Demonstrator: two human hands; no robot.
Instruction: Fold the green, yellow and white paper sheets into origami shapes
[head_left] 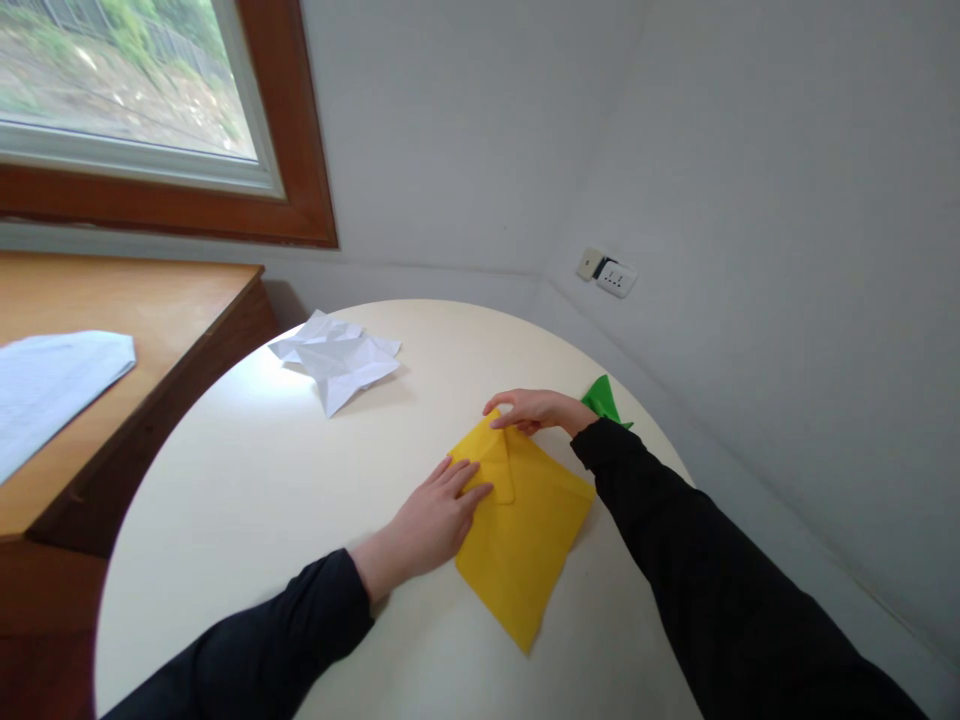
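A yellow sheet of paper [529, 560] lies on the round white table, one corner folded over into a flap [491, 470] near its upper left. My left hand [431, 520] rests on the left edge of the sheet, fingers spread and flat over the flap. At the top corner of the fold, my right hand [532, 408] has its fingers bent around the paper's edge, pinching it. Part of that grip is hidden behind the fingers.
A folded white paper shape [337, 358] sits on the table [225, 520] at the far left. Behind my right wrist is a green paper piece [602, 400]. A wooden cabinet [172, 290] with a pale cloth-like sheet [60, 375] stands left; walls close in behind and right.
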